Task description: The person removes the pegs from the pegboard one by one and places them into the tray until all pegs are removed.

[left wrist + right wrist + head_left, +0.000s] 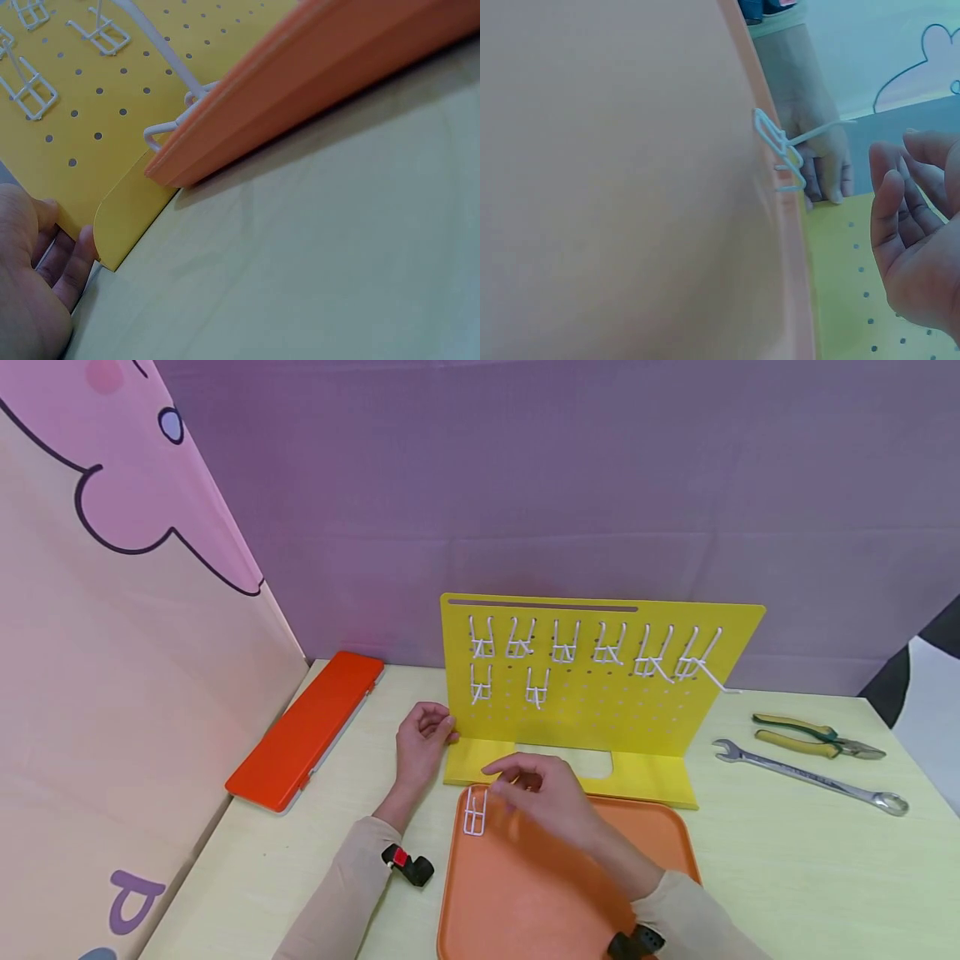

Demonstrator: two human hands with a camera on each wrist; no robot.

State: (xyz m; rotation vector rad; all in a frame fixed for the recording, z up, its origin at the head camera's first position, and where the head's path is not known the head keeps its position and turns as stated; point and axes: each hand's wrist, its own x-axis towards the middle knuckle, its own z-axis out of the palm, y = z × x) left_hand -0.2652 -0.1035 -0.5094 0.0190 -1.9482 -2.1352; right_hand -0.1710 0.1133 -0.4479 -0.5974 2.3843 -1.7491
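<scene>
A yellow pegboard (555, 710) stands upright on its base, with several white wire hooks (564, 647) hung in two rows. My left hand (423, 739) grips the board's lower left edge between thumb and fingers; the left wrist view shows the same hand (34, 270) at the board's corner. Over the orange tray (517, 902) hovers my right hand (547, 797), its fingers loosely bent with nothing between them. A single white wire hook (474, 822) lies at the tray's far left corner, just left of the right fingertips. In the right wrist view this hook (784, 150) leans at the tray rim.
To the left lies a long red case (307, 731). Pliers with yellow-green handles (810, 739) and a combination wrench (810, 777) lie on the table right of the pegboard. A purple cloth backdrop (570, 485) rises behind the table.
</scene>
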